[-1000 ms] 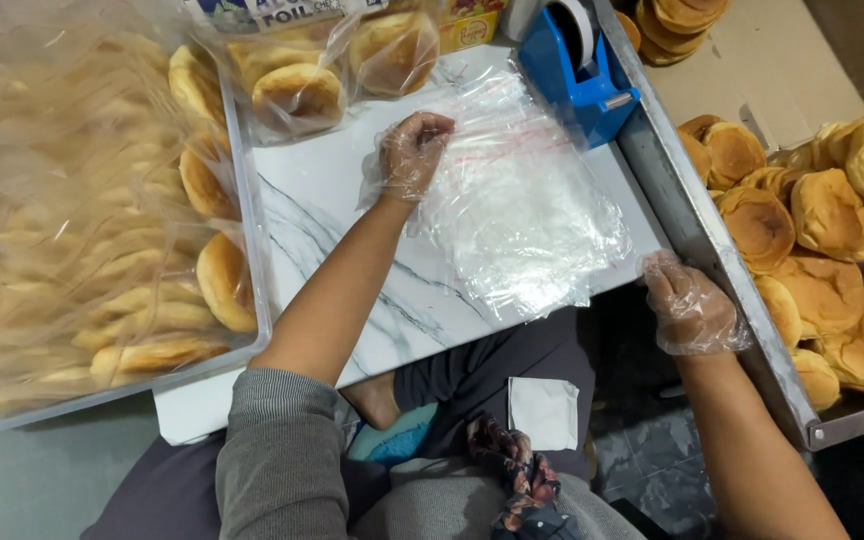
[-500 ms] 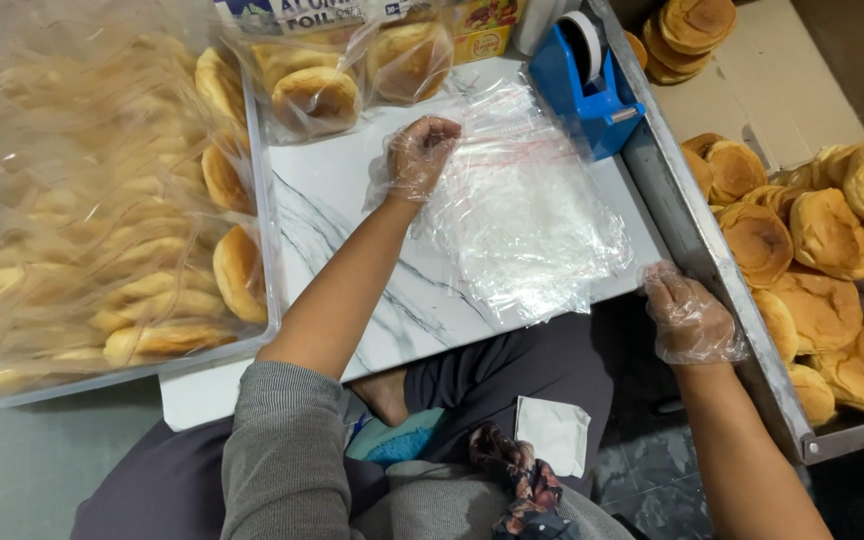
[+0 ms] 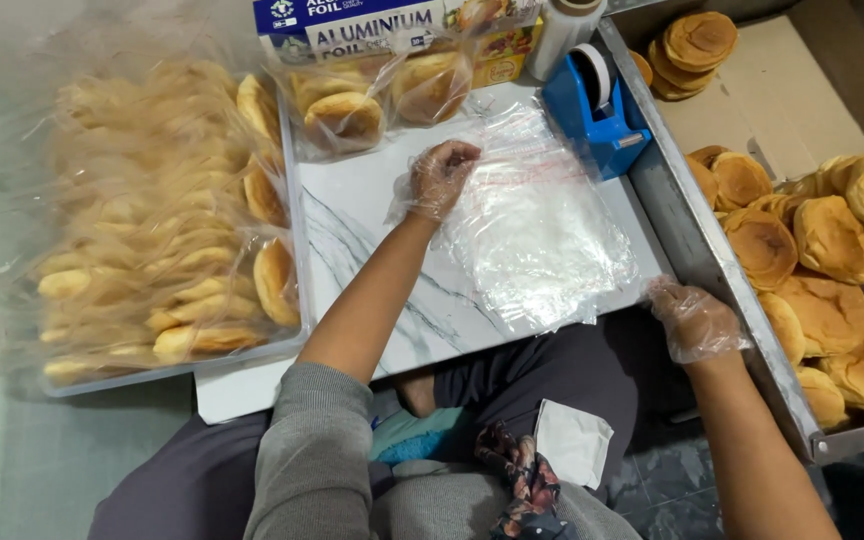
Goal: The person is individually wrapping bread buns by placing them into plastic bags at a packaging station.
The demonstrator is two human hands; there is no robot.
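**Gloved hands at a stack of clear bags**

Bags of clear plastic (image 3: 542,230) lie in a flat stack on the white marbled board (image 3: 362,250) across your lap. The stack's long axis runs from the far edge of the board towards you, leaning slightly to your right, with its red-lined mouth end pointing away from you.

Your left hand (image 3: 439,178), in a thin clear glove, rests on the stack's far left corner, fingers curled and pinching the top bag's edge. Your right hand (image 3: 694,322), also gloved, sits at the board's near right corner just beside the stack; its fingers are loosely curled and grasp nothing.

A blue tape dispenser (image 3: 597,110) stands just beyond the stack. Bagged buns (image 3: 162,230) fill a tray on your left; loose buns (image 3: 832,270) fill a metal tray on your right.
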